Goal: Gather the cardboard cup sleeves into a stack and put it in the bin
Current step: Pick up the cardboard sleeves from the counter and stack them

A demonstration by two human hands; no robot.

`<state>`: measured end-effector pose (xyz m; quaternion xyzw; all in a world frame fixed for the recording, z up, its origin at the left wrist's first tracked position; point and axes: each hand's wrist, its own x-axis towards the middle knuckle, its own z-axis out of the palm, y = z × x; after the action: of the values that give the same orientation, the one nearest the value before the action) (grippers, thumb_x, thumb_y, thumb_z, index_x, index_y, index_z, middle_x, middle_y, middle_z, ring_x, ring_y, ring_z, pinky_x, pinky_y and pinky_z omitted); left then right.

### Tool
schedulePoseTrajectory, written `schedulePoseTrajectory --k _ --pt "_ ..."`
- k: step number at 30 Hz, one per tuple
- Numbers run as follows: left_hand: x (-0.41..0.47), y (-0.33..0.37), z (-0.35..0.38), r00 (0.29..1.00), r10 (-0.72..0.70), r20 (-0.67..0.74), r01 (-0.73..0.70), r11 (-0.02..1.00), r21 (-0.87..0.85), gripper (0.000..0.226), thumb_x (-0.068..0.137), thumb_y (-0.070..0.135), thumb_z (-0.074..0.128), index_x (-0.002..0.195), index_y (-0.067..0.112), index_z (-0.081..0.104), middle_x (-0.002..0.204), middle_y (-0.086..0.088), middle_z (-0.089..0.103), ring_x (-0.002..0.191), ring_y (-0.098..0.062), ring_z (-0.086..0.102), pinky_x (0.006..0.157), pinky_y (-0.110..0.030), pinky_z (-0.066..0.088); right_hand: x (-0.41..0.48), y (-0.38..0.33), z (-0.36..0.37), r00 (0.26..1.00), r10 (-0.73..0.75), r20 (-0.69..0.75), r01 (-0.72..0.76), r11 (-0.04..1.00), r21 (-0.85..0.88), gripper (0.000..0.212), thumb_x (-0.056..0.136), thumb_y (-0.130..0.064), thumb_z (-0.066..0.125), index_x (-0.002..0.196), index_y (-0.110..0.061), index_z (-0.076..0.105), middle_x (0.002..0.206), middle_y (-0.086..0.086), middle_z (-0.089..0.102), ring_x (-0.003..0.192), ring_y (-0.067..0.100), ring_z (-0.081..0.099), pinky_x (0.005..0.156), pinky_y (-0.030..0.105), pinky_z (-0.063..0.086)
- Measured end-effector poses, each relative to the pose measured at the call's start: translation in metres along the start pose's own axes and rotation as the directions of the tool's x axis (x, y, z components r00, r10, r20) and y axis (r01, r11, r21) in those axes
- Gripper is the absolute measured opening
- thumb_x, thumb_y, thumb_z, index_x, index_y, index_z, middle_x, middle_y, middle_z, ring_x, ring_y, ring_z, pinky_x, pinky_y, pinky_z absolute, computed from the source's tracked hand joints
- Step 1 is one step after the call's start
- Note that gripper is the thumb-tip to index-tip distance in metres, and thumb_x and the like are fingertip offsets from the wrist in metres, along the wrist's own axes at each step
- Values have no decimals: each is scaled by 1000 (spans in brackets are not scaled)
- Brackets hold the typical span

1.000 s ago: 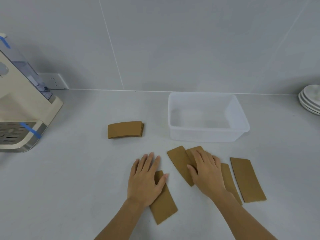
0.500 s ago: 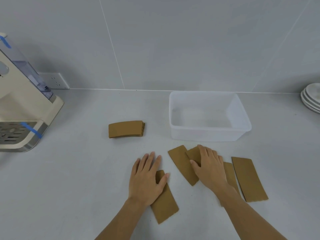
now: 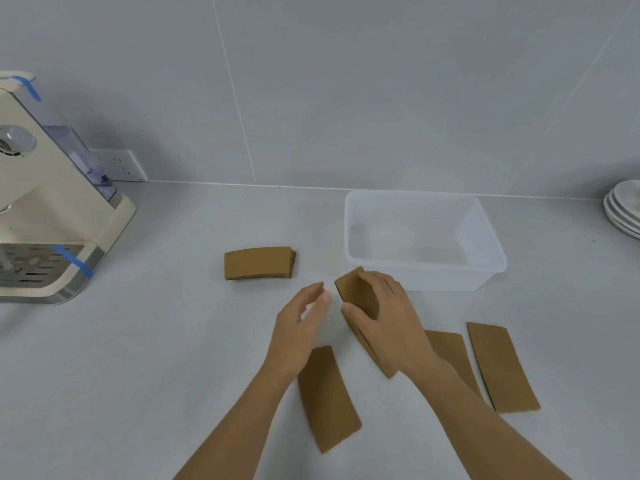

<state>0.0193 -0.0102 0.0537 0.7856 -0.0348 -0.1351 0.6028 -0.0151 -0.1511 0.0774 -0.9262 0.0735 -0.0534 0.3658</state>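
- The right hand (image 3: pixel 388 317) pinched a small bunch of cardboard cup sleeves (image 3: pixel 356 296) between thumb and fingers, just in front of the bin; the bunch's far end was tilted up, while its near end reached the countertop (image 3: pixel 173 358) under the wrist.
- The left hand (image 3: pixel 299 327) hovered just beside that bunch, fingers loosely spread and holding nothing, apart from the sleeves by a narrow gap.
- A single sleeve (image 3: pixel 327 398) lay flat on the countertop beneath the left wrist.
- Two more flat sleeves lay to the right: one (image 3: pixel 450 355) partly hidden by the right forearm, another (image 3: pixel 502 367) just beside it.
- A neat stack of sleeves (image 3: pixel 259 263) sat farther back, left of the bin and well apart from the hands.
- The translucent plastic bin (image 3: pixel 491 244) stood against the tiled wall side with no sleeves in it.
- A cream water dispenser (image 3: pixel 45 209) stood at the far left, stacked white plates (image 3: pixel 623 213) at the far right.
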Motion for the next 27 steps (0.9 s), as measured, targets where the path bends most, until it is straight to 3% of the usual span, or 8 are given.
schedulePoseTrajectory --k 2,4,7,11,14,19,23,27 --pt "1 7 1 997 -76 2 73 949 -306 42 93 43 43 124 19 58 125 -1 63 119 -16 55 107 -36 38 0 -12 1 1000 19 0 -19 997 79 51 88 -36 54 134 -20 39 139 -4 43 127 13 38 101 20 27" --pt "3 10 0 982 -180 53 179 813 -555 47 94 43 38 121 12 60 118 -8 66 114 -22 59 103 -41 42 -1 -22 6 999 46 12 -48 984 173 48 87 -36 56 131 -22 42 133 -6 46 123 11 42 100 21 33" --pt "1 4 -4 942 -259 214 329 586 -741 60 89 53 40 122 8 59 114 -11 65 114 -27 57 99 -39 41 -4 -34 15 997 71 40 -78 969 235 48 85 -38 57 129 -25 44 129 -10 47 120 11 46 102 30 41" --pt "-7 -3 -5 900 -266 347 430 395 -812 63 85 63 39 109 12 68 104 -8 70 103 -25 64 92 -38 47 -11 -41 30 993 83 85 -101 969 224 50 85 -40 57 130 -25 43 133 -9 46 120 9 44 101 27 40" --pt "-11 -6 -5 869 -313 384 475 306 -825 67 80 68 43 113 15 68 117 -7 68 114 -25 60 102 -40 42 -16 -43 43 990 82 111 -104 972 209 49 85 -41 56 129 -24 44 137 -6 45 130 12 37 108 34 36" --pt "-10 -13 -5 828 -358 431 532 259 -806 76 75 73 42 119 15 65 125 -9 64 119 -27 56 106 -42 38 -19 -41 53 979 68 192 -75 997 30 52 88 -44 49 133 -19 40 144 -2 37 138 18 27 113 38 29" --pt "-9 -19 -9 816 -413 404 527 245 -814 71 75 74 42 95 13 72 104 -10 71 106 -29 63 97 -41 45 -10 -36 42 922 53 383 -64 998 16 54 87 -49 47 131 -17 41 128 -4 43 123 16 38 104 36 37" --pt "-8 -18 -15 791 -429 437 561 220 -798 80 74 76 40 95 6 72 98 -16 72 89 -33 69 80 -41 54 3 -29 16 826 68 559 -130 989 73 45 85 -44 54 123 -21 49 119 -3 54 109 13 54 95 30 45"
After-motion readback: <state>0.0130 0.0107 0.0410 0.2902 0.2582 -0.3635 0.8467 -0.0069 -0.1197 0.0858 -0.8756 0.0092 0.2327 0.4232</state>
